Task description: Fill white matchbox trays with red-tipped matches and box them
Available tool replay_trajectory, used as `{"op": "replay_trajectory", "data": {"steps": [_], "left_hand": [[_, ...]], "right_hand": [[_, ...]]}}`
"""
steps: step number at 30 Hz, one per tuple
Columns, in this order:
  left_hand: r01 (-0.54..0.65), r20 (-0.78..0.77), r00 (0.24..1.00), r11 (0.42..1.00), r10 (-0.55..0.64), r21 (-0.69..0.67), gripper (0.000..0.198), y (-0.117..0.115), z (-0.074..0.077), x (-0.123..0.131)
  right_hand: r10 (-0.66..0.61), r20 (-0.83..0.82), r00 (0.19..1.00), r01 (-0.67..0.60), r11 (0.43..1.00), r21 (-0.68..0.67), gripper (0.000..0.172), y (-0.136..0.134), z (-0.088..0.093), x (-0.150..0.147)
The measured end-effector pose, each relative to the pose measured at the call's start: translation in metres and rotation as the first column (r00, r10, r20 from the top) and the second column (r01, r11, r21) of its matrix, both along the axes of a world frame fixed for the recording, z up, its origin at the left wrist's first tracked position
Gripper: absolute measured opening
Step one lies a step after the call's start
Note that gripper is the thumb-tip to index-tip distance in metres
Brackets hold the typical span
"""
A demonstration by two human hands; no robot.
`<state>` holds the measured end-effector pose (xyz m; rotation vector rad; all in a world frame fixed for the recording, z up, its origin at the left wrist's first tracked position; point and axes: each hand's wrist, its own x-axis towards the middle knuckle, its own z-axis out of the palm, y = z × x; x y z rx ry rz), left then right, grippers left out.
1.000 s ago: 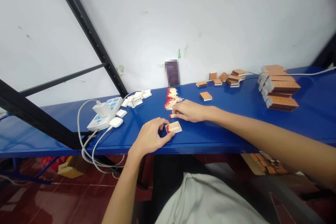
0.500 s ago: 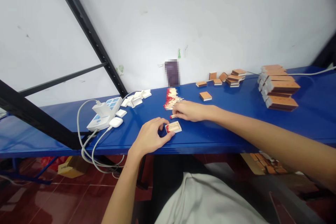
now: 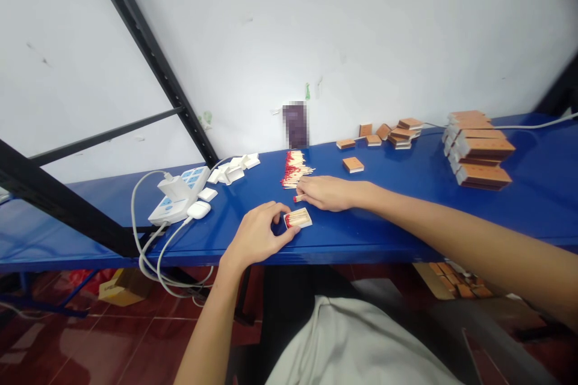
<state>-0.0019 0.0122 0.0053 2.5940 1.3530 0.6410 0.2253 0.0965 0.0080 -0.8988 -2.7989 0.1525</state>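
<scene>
Between the thumb and fingers of my left hand (image 3: 263, 230) is a small white matchbox tray (image 3: 307, 224), steadied on the blue table. Matches (image 3: 297, 218) lie side by side in it, red heads toward my left hand. Just behind and right of the tray, my right hand (image 3: 326, 192) is closed on matches (image 3: 299, 198); their red heads stick out to the left, and how many it holds is hidden. A pile of loose matches (image 3: 294, 167) with red heads lies beyond my right fingertips.
White empty trays (image 3: 232, 169) lie at the back left, near a power strip (image 3: 180, 195) with cables. Brown matchboxes (image 3: 353, 165) are scattered at the back right, and a tall stack of matchbox covers (image 3: 481, 150) stands farther right. A black metal post (image 3: 158, 60) rises at left.
My right hand has come slightly nearer the tray with the matches in its fingers. My left hand and the tray stay in place.
</scene>
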Motion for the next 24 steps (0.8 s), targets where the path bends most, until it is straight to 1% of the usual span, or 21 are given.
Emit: {"op": "replay_trajectory", "data": {"steps": [4,7,9,11,14,17,20,24], "left_hand": [[0.000,0.002,1.000,1.000,0.000,0.005,0.022,0.001,-0.001,0.000],[-0.001,0.003,1.000,1.000,0.001,0.007,0.022,0.001,-0.001,0.000],[-0.008,0.007,1.000,1.000,0.008,0.009,0.022,0.001,-0.002,0.000],[-0.027,0.014,1.000,1.000,0.027,0.013,0.022,0.001,-0.002,0.000],[-0.063,0.032,0.998,0.998,0.063,0.021,0.023,0.003,-0.004,0.000],[-0.075,0.052,0.996,0.997,0.074,0.033,0.025,0.004,-0.005,0.000],[-0.061,0.061,0.996,0.998,0.060,0.025,0.024,0.004,-0.004,-0.001],[-0.059,0.062,0.996,0.998,0.058,0.010,0.026,0.002,-0.002,-0.001]], "right_hand": [[0.002,0.013,1.000,-0.002,1.000,0.013,0.021,0.000,-0.002,0.000],[0.007,-0.001,1.000,-0.007,1.000,0.003,0.021,-0.001,0.000,0.000],[0.007,-0.043,0.999,-0.008,0.999,-0.036,0.022,-0.003,0.004,0.000],[0.010,-0.110,0.994,-0.022,0.994,-0.103,0.022,-0.008,0.010,-0.001],[0.050,-0.197,0.979,-0.087,0.979,-0.185,0.024,-0.016,0.018,-0.003],[0.106,-0.230,0.967,-0.156,0.965,-0.212,0.024,-0.025,0.022,-0.006],[0.125,-0.223,0.967,-0.173,0.963,-0.209,0.022,-0.032,0.023,-0.009],[0.111,-0.142,0.984,-0.135,0.975,-0.174,0.017,-0.035,0.021,-0.013]]}}
